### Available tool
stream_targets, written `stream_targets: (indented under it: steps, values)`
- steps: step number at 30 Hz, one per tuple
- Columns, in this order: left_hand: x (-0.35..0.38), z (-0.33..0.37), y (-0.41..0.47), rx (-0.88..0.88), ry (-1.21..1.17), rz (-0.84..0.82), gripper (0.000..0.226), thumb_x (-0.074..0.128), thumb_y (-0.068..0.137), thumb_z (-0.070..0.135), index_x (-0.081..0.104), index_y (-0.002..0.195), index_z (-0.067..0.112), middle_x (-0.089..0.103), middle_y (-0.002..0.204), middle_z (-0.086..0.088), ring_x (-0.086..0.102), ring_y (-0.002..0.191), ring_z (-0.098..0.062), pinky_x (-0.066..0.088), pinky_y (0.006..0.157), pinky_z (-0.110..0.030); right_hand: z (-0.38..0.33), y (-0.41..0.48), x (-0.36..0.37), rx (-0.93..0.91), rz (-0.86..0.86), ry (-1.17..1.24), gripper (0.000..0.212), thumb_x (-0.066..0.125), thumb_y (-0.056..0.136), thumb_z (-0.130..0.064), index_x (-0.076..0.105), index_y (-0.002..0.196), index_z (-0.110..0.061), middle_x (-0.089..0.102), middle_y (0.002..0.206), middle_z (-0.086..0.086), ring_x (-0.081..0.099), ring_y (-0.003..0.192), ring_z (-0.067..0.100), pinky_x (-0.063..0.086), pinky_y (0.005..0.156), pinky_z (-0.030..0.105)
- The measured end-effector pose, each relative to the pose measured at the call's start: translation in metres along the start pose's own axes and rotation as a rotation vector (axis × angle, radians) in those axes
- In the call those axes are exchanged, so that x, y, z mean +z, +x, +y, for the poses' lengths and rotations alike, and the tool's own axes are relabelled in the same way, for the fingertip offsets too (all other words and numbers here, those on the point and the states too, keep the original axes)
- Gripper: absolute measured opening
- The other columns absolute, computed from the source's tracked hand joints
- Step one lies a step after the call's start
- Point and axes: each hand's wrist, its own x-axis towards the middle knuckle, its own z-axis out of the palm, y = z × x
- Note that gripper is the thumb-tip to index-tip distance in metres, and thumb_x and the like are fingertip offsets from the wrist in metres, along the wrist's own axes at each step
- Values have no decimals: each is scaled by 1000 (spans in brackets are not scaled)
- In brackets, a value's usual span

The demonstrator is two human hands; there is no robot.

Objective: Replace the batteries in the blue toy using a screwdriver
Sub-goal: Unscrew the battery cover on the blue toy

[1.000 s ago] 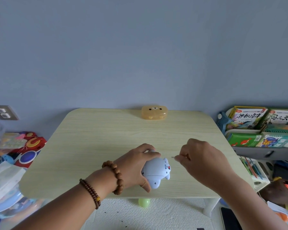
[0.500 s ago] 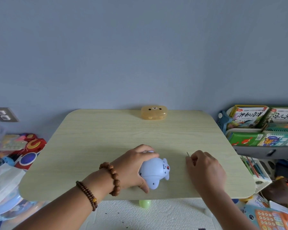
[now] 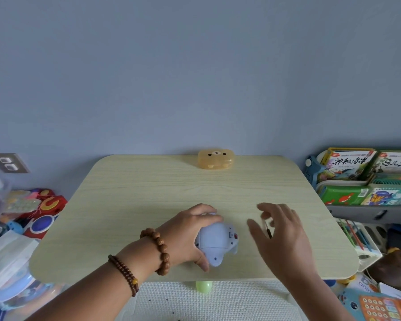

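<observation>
— Blue toy (image 3: 217, 242) sits on the table (image 3: 130, 198), cupped from its far side and near end by the left hand (image 3: 188, 235). How should this step go?

— Judging by the task, keep that grasp firm so the toy can't roll, then seat the tip squarely in the screw.

— And the screwdriver (image 3: 266, 228)?

— Just right of the toy, under the right hand (image 3: 280, 230), whose fingers are spread. Whether they touch it, I cannot tell.

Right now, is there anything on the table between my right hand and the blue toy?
Nothing visible. Only bare table lies between the right hand and the blue toy, which the left hand holds down. A thin screwdriver shows at the right hand's fingers.
</observation>
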Motion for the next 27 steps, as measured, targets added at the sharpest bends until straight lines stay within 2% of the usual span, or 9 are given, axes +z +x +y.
stream_targets:
  steps: [2,4,8,11,13,16,18,21,27]
  values:
    - [-1,1,1,6,9,-9,103,94,50,38,45,140,35,28,146,23,38,129,-2,41,107,-25,-14,-9,-3,2,-276,295,63,82,76,-43,55,133,-34,60,118,-20,60,102,1,52,79,18]
    - [-2,1,3,17,18,-7,103,94,50,37,45,141,33,30,147,21,37,131,-2,39,108,-22,-22,-17,3,23,-493,349,83,85,68,-53,47,141,-40,54,128,-27,60,109,-5,52,85,14]
    - [-3,-1,3,5,42,-55,111,91,52,44,36,147,33,20,154,23,27,138,0,29,113,-19,-24,-17,17,62,-418,326,76,87,61,-54,60,131,-38,67,109,-18,68,90,4,57,78,21]
    - [-10,7,3,-55,-24,-117,108,81,58,65,32,149,33,17,155,26,23,140,2,24,115,-23,-22,-16,19,21,-376,314,67,88,57,-56,66,118,-40,71,96,-13,66,80,8,56,70,24]
    - [-9,22,6,-108,-67,-44,88,67,67,74,44,142,33,33,147,22,35,135,0,31,112,-25,-22,-17,19,14,-365,344,62,92,55,-51,68,111,-41,72,93,-11,64,73,6,52,63,19]
    - [3,47,13,-167,-15,164,52,61,76,62,58,117,30,52,117,15,53,107,-6,46,92,-23,-23,-18,18,39,-356,407,59,94,52,-44,70,105,-38,73,87,-7,58,64,4,43,58,11]
    - [13,57,17,-202,25,214,38,61,79,52,55,108,29,52,110,10,54,97,-9,48,83,-23,-24,-19,18,24,-343,404,62,89,50,-51,70,107,-36,73,85,-6,60,63,6,45,57,13]
    - [20,64,21,-272,53,264,31,60,77,46,48,100,29,50,104,8,53,91,-13,49,77,-27,-23,-19,18,23,-350,400,66,85,52,-52,71,114,-33,74,90,-7,69,74,10,57,65,29]
    - [26,75,22,-333,137,292,32,51,79,42,44,103,22,49,104,4,52,93,-17,51,84,-37,-25,-17,17,-6,-336,410,52,79,60,-45,73,111,-32,75,91,-11,71,86,7,58,70,24]
